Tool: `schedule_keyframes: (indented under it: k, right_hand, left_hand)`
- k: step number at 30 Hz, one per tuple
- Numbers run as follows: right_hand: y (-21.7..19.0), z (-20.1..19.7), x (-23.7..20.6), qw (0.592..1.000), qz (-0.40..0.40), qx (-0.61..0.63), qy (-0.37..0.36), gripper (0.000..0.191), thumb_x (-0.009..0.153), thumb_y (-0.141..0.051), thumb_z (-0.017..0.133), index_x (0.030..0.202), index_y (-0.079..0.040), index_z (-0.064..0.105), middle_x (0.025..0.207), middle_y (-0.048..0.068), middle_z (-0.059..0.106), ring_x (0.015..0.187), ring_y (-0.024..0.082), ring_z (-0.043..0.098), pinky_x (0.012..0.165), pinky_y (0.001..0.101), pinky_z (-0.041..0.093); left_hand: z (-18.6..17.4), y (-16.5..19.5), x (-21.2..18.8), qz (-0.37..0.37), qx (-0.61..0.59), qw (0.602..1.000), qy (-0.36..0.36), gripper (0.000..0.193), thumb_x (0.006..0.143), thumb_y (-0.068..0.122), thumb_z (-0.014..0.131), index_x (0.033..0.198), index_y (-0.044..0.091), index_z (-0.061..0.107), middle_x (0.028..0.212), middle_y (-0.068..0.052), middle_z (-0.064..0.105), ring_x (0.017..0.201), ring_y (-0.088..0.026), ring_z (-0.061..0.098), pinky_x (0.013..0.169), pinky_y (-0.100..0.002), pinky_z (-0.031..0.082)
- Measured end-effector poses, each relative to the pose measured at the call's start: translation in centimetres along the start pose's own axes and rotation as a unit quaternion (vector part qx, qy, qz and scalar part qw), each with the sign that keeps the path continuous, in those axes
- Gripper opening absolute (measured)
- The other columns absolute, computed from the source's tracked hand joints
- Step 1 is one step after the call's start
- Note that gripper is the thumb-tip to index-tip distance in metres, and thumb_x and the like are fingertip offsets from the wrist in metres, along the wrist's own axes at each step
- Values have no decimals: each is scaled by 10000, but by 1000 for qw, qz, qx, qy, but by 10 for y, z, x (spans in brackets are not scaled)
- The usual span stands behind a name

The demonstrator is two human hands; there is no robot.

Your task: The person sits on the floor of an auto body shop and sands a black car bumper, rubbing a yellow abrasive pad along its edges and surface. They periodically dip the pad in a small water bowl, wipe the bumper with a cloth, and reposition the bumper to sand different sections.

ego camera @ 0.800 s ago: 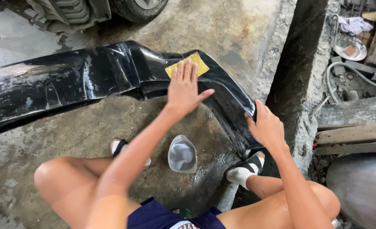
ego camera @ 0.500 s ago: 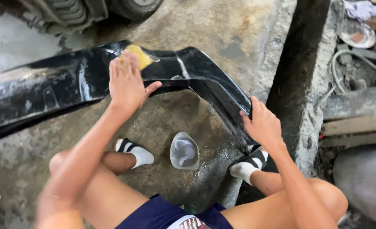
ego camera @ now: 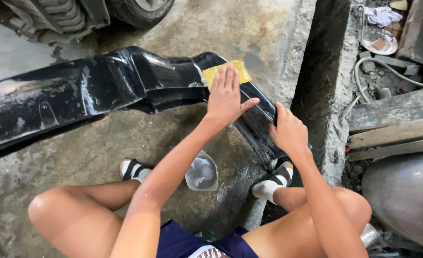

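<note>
Concrete floor (ego camera: 101,157): left hand (ego camera: 225,95) presses, seemingly, sandpaper (ego camera: 221,71).

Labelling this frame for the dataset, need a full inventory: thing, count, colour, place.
car bumper: 1, glossy black, wet, lying across the concrete floor
sanding sheet: 1, yellow, flat on the bumper under the left hand
plastic container: 1, clear, on the floor between the feet
tyre: 1, black, top edge
concrete floor: grey, wet patches
concrete kerb: 1, grey, right of the bumper
hose: 1, pale, upper right
dish: 1, white, upper right
rag: 1, white, top right
wooden planks: 2, weathered, right
sandals: 2, black, over white socks
left hand: flat on the sheet
right hand: gripping the bumper's end
</note>
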State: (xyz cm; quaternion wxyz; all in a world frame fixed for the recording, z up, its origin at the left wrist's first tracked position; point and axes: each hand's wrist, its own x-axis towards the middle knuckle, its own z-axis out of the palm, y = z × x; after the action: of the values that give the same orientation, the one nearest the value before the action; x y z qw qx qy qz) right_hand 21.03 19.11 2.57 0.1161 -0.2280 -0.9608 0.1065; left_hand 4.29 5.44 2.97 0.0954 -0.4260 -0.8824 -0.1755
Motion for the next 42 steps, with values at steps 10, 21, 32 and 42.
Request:
schedule_keyframes:
  k: [10, 21, 32, 42]
  right_hand:
    - [-4, 1, -14, 999, -35, -1, 8, 554, 940, -311, 680, 1398, -52, 508, 1132, 208, 692, 934, 423, 690, 733, 521, 552]
    - [-10, -6, -8, 1000, -15, -6, -4, 585, 915, -390, 709, 1361, -57, 528, 1046, 190, 702, 900, 392, 703, 727, 489, 560]
    - [-7, -6, -15, 999, -20, 22, -11, 613, 899, -399, 714, 1369, -51, 530, 1110, 200, 699, 970, 401, 689, 769, 497, 555]
    - [-2, -5, -16, 1000, -12, 13, -14, 622, 904, -424, 721, 1365, -53, 529, 1082, 185, 698, 962, 392, 687, 766, 495, 555]
  left_hand:
    - [-50, -108, -31, 49, 81, 985, -145, 1172, 819, 839, 418, 1550, -73, 326, 1629, -241, 315, 1478, -352, 302, 1161, -446, 233]
    - [-29, -64, 14, -70, 12, 989, -129, 1270, 830, 905, 434, 1580, -91, 193, 1615, -289, 237, 1495, -424, 203, 1164, -489, 203]
    - [6, -53, -47, 171, -99, 972, 129, 409, 882, 41, 686, 1275, 156, 677, 1326, -53, 710, 1286, -262, 649, 1045, -398, 534]
    - [126, -45, -214, 99, -41, 849, -518, 194, 844, 187, 690, 1008, 131, 777, 1082, -171, 753, 1018, -369, 714, 863, -471, 568]
